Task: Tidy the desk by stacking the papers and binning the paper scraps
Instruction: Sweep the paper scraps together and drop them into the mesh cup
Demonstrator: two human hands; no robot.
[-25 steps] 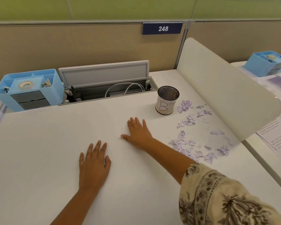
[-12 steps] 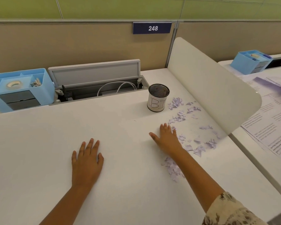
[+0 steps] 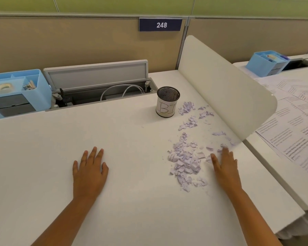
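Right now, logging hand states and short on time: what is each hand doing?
Left hand: open, flat on the desk, holding nothing.
Right hand: open, fingers straight, beside the paper scraps, holding nothing.

The desk (image 3: 60, 157) is plain white. Pale lilac scraps (image 3: 185, 160) carry bits of black print. At twelve o'clock, the cup (image 3: 168, 103) has black mesh and a white label with black letters. At ten o'clock sits a sky-blue organiser (image 3: 41, 86). The sign (image 3: 160, 24) is navy with white digits.
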